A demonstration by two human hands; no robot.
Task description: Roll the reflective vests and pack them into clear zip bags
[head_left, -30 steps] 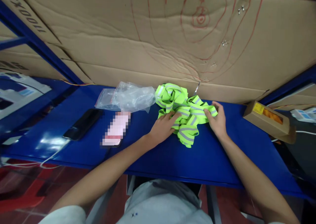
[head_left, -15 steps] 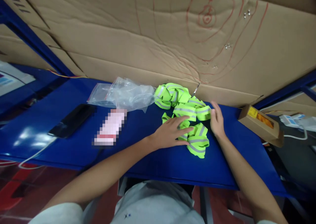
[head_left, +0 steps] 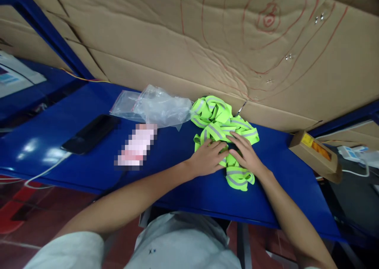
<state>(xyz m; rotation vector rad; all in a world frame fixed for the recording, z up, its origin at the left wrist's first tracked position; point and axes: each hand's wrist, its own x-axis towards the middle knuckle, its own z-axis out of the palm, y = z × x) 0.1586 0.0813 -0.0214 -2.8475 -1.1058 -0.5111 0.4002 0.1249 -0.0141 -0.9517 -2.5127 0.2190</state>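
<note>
A person's 2 bare hands meet over a loose heap of neon yellow-green strips (head_left: 217,128), each with a silver stripe along it. The heap lies on a shiny blue table (head_left: 177,190), near its back edge, against a brown cardboard wall (head_left: 133,44) marked with red rings. The left hand (head_left: 209,158) rests palm down on the heap's near side, fingers bent over the strips; its fingertips are partly hidden, so I cannot tell whether they pinch anything. The right hand (head_left: 244,150) lies just beside it, looking relaxed and unclenched, with a gap between thumb and forefinger and its fingers over the strips. A smaller bundle of the same strips sits nearer the person, by the right wrist.

For handling this tangle well, I would judge it best to let the left hand press 1 loop flat while the right follows a single strip to its end. Short, gentle pulls should suit; a hard tug could tighten the knots or drag the whole heap.

Left of the heap, clear plastic bags (head_left: 166,105) touch or nearly touch it, so sideways sweeps are better kept small.
</note>
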